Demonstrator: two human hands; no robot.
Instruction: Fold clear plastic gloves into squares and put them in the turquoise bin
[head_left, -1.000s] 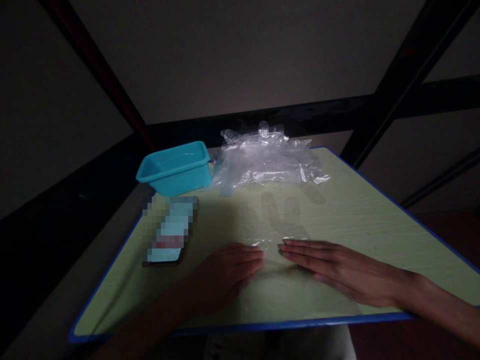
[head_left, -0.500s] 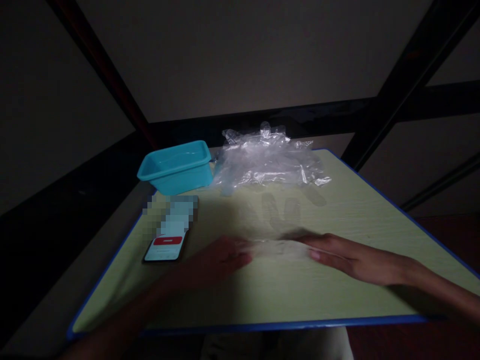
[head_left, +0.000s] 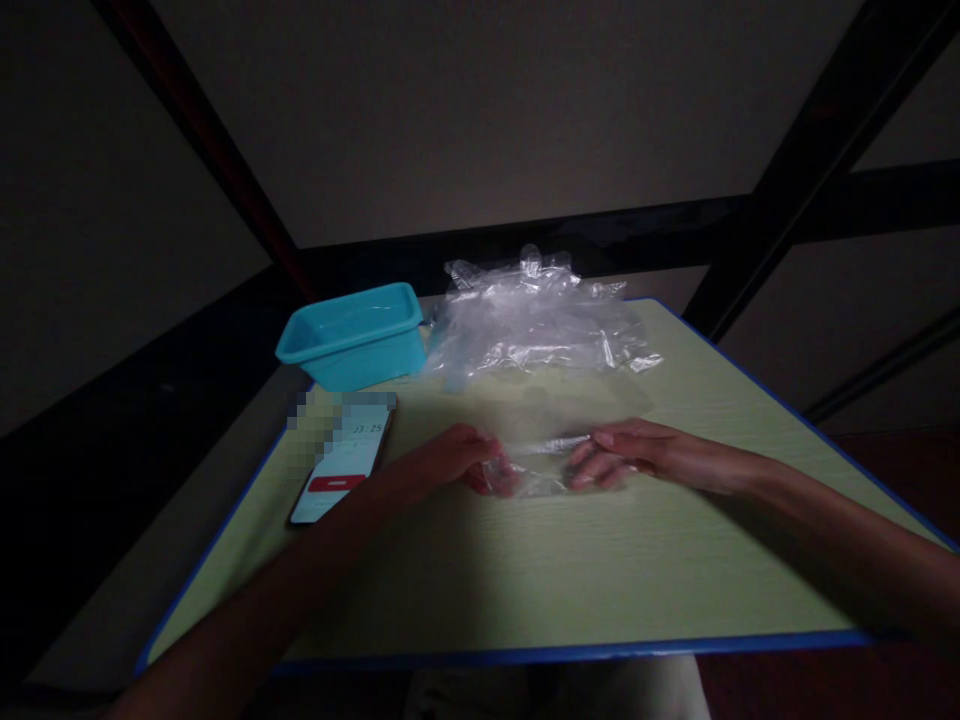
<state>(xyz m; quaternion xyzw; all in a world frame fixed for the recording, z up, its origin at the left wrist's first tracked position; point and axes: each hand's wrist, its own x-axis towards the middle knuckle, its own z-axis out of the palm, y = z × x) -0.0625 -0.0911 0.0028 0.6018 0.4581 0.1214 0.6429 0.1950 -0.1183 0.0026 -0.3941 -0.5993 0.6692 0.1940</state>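
Note:
A thin clear plastic disposable glove is stretched between my two hands, low over the near middle of the table. On its left side, my left hand pinches it, with fingers seen through the film. My right hand grips the other side, thumb on top and fingers curled underneath. The glove's far part is blurred, so its finger shapes are hard to make out. Beyond my hands lies a heap of crumpled clear plastic gloves, with rounded finger-like tips standing up at the back.
A turquoise plastic basket stands at the back left of the pale wood-look table, which has a blue edge. A phone with a lit screen lies in front of the basket, close to my left forearm. Behind the table rises a wall.
Both hands have moved slightly away from me and up in the picture, carrying the plastic. My right fingers have curled under the film. The heap, basket and phone stay put.

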